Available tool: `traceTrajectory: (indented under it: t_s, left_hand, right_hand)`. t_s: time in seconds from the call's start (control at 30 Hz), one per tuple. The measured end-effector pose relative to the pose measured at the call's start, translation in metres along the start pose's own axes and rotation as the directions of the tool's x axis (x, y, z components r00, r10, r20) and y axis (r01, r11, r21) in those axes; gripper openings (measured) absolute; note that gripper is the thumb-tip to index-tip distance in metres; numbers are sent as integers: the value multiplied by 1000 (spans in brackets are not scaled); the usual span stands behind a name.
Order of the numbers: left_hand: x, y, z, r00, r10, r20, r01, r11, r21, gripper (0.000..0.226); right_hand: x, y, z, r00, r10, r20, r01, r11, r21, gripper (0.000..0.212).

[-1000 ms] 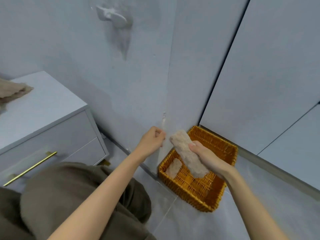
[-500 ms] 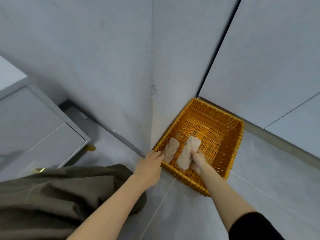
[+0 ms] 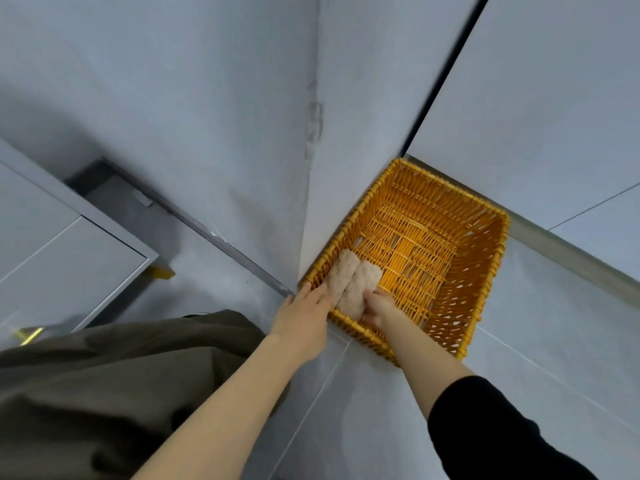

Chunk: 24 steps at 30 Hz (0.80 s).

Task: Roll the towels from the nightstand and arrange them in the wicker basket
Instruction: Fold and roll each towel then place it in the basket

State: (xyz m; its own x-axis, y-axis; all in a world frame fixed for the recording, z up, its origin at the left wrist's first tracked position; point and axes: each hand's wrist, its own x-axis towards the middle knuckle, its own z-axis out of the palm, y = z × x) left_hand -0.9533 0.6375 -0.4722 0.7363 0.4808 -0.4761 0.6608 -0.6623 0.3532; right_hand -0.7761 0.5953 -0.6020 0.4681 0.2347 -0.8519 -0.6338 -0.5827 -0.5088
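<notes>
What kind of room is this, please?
Probably a bedroom corner: a grey nightstand with a gold foot beside the wall, and a wicker basket holding two rolled towels on the tiled floor.

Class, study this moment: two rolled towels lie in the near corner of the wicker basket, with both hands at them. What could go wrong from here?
1. The right towel roll could loosen once the right hand at its near end lets go; nothing braces its open side.
2. The left hand, fingers flat against the left towel roll, may squash or skew it against the wicker basket wall.
</notes>
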Motion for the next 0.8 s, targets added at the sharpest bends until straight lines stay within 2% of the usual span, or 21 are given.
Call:
traceTrajectory:
  t_s: [0.1,0.17,0.23,0.37,0.47,0.57,0.67,0.8]
  left_hand:
    - [1,-1,2,1000,-3,20,3,1000,-2,56]
    - [3,-2,3,999,-12,38,12,1000,-1,57]
    - [4,-2,2,999,-17,45,17,1000,-2,57]
    - [5,0,-2,1000,-21,15,22,999,-36,51]
    - [4,3,-9,999,-33,0,33,996,-88,48]
    - [0,7,-19,999,-42,-3,41,992,-120,47]
    - [-7,12,-29,998,-53,-16,50,985,-162,43]
    - [-24,18,-48,996,-57,-69,38,968,-249,39]
  right_hand:
    - [2,6,0,994,-43,-102,27,987,-159,35]
    - [5,7,-3,972,-145,-187,72,933,-352,28]
    - [9,6,-6,952,-215,-218,109,903,-415,22]
    - [1,4,-6,964,-235,-124,176,914,-366,26]
    - [-8,5,-11,978,-203,39,203,909,-363,28]
    - [-16,-1,-21,969,-155,195,220,899,-379,43]
    - [-34,-9,-31,965,-118,232,204,896,-395,45]
    - [-74,-24,-40,936,-217,278,330,814,-478,38]
